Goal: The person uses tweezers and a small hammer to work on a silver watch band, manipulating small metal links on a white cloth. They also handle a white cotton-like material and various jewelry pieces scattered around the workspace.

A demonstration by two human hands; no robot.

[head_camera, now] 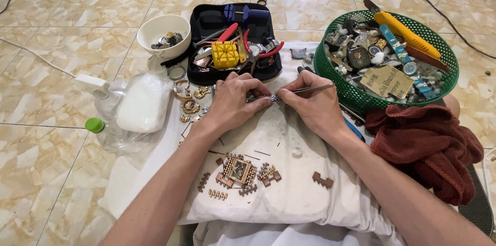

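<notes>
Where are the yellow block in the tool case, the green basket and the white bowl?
yellow block [225,54], head view, middle of its top face.
green basket [330,83], head view, its near-left wall.
white bowl [155,24], head view, bare inside wall.

Bare forearms, no sleeves, rings or watch.

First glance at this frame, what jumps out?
At centre, the left hand and right hand pinch a metal watch band over a white cloth, the right hand also holding a thin metal tool. To the upper right, a green basket piled with watches and parts; behind the hands, an open black tool case with a yellow block. Loose links and a gold watch case lie on the near cloth.
</notes>
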